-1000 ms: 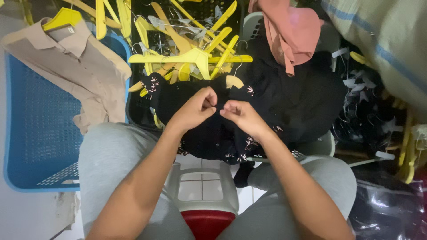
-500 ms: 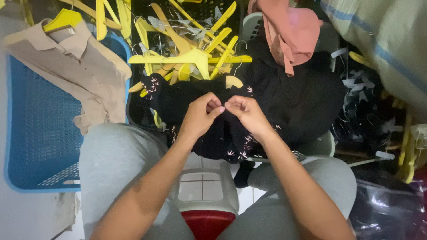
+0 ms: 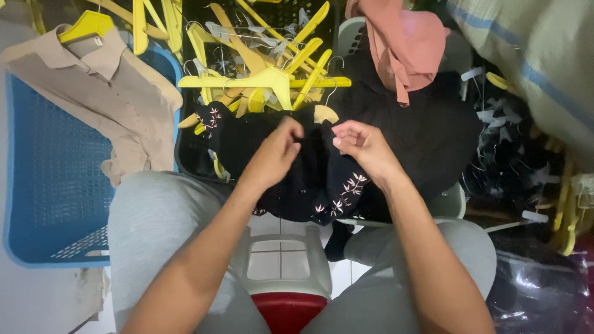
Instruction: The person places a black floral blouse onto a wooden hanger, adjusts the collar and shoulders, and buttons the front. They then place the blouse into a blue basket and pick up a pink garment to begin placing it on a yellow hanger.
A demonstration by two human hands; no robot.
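Observation:
A black garment with small pink flower prints (image 3: 309, 179) hangs on a yellow hanger (image 3: 266, 80) in front of my knees. My left hand (image 3: 275, 154) pinches the black cloth near its upper middle. A little to the right, my right hand (image 3: 362, 145) pinches the same cloth with thumb and forefinger. The two hands are a short way apart. Both forearms reach forward over my grey trousers.
A blue plastic basket (image 3: 43, 185) stands at left with a beige shirt (image 3: 105, 105) on a yellow hanger draped over it. A black crate of several yellow hangers (image 3: 247, 37) lies behind. A pink cloth (image 3: 402, 49) hangs over dark clothes at right. A red-and-white stool (image 3: 284, 278) is below.
My hands were touching at the fingertips on the cloth; now they have drawn slightly apart, the right one moving to the right. More of the flowered cloth shows below them.

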